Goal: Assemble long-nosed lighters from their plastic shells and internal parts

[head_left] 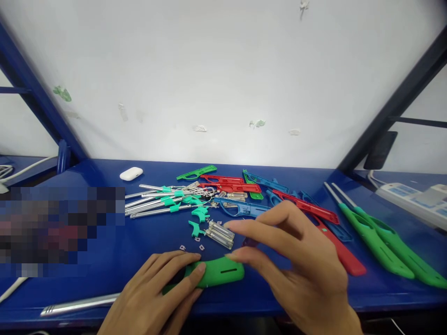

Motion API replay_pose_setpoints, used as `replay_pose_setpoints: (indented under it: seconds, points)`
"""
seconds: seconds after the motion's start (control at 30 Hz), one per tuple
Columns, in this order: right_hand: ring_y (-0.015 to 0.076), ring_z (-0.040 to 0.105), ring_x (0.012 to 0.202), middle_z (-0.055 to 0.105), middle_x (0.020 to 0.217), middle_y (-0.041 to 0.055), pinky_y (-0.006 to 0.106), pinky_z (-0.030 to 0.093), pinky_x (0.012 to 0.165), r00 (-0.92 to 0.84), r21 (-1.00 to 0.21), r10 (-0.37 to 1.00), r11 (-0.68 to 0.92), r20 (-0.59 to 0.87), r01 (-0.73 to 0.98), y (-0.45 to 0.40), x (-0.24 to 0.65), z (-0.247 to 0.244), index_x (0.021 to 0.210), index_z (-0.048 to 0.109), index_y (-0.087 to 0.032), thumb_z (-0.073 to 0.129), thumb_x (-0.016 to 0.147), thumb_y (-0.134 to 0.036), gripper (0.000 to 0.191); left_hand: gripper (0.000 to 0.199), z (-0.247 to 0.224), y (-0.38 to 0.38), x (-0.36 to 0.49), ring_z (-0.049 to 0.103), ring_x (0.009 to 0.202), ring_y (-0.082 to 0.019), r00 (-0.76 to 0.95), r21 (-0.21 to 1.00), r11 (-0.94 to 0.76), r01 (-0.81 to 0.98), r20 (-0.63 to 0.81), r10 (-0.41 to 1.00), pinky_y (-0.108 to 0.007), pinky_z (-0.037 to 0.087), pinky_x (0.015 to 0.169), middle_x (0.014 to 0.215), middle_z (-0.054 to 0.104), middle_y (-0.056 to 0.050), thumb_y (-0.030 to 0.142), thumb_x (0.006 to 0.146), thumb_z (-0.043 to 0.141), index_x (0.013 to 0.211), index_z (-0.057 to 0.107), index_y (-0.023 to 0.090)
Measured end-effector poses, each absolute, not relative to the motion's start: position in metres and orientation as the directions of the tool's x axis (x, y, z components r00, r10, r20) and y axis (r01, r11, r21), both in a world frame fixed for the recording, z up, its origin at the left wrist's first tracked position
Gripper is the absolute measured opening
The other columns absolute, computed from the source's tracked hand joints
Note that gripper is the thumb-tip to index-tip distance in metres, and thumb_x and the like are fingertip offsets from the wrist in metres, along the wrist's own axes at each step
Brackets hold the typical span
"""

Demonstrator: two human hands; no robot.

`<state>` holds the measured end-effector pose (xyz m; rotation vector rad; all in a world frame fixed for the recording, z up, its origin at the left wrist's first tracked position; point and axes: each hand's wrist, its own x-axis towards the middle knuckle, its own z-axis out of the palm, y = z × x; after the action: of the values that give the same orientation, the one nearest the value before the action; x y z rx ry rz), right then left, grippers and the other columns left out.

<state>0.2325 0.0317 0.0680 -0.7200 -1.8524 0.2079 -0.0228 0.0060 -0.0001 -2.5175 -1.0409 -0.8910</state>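
My left hand point(157, 288) is closed over a green long-nosed lighter point(223, 272) near the table's front edge. The slotted end of its handle sticks out to the right, and its metal barrel point(82, 304) to the left; my fingers cover the middle. Over the handle's right end hovers my right hand point(296, 260), thumb and index finger apart. The thumb tip is at the handle's upper edge; whether it touches, I cannot tell. Just beyond lie clear fuel tanks point(220, 235), teal triggers point(196, 229) and tiny metal clips point(201, 247).
Metal barrels point(150, 204) with wires are piled behind. Red, blue point(240, 208) and green half shells point(197, 172) lie further back. Two green lighters point(379, 237) and a red handle point(344, 253) are at right. A white earbud case point(132, 173) and power strip point(412, 200) flank them.
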Motion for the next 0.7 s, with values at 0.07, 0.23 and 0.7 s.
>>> replay_pose_setpoints:
  seconds: [0.07, 0.23, 0.7]
  points:
    - [0.0146, 0.073, 0.099, 0.074, 0.112, 0.0042, 0.023, 0.063, 0.085, -0.302, -0.511, 0.604, 0.791, 0.737, 0.337, 0.0321, 0.2328, 0.0682, 0.132, 0.073, -0.027, 0.065, 0.101, -0.016, 0.034, 0.025, 0.0004, 0.0056, -0.0227, 0.074, 0.105, -0.018, 0.559, -0.027, -0.701, 0.713, 0.626, 0.544, -0.030, 0.065, 0.085, 0.118, 0.077, -0.005, 0.024, 0.106, 0.053, 0.125, 0.070, 0.024]
    - [0.0124, 0.069, 0.077, 0.072, 0.088, -0.0015, 0.024, 0.060, 0.067, -0.210, -0.554, 0.601, 0.796, 0.771, 0.242, 0.0358, 0.2339, 0.0685, 0.120, 0.078, -0.031, 0.070, 0.096, -0.011, 0.032, 0.025, -0.0009, 0.0053, -0.0235, 0.073, 0.106, -0.018, 0.564, -0.029, -0.702, 0.712, 0.619, 0.547, -0.030, 0.065, 0.084, 0.119, 0.077, -0.006, 0.024, 0.106, 0.053, 0.126, 0.069, 0.024]
    - [0.0137, 0.071, 0.101, 0.073, 0.116, 0.0023, 0.023, 0.062, 0.081, -0.291, -0.589, 0.641, 0.768, 0.710, 0.252, 0.0343, 0.2358, 0.0643, 0.132, 0.074, -0.033, 0.061, 0.104, -0.018, 0.034, 0.027, -0.0025, 0.0050, -0.0228, 0.072, 0.108, -0.019, 0.569, -0.029, -0.695, 0.719, 0.599, 0.563, -0.031, 0.065, 0.086, 0.121, 0.076, -0.006, 0.024, 0.106, 0.054, 0.128, 0.068, 0.024]
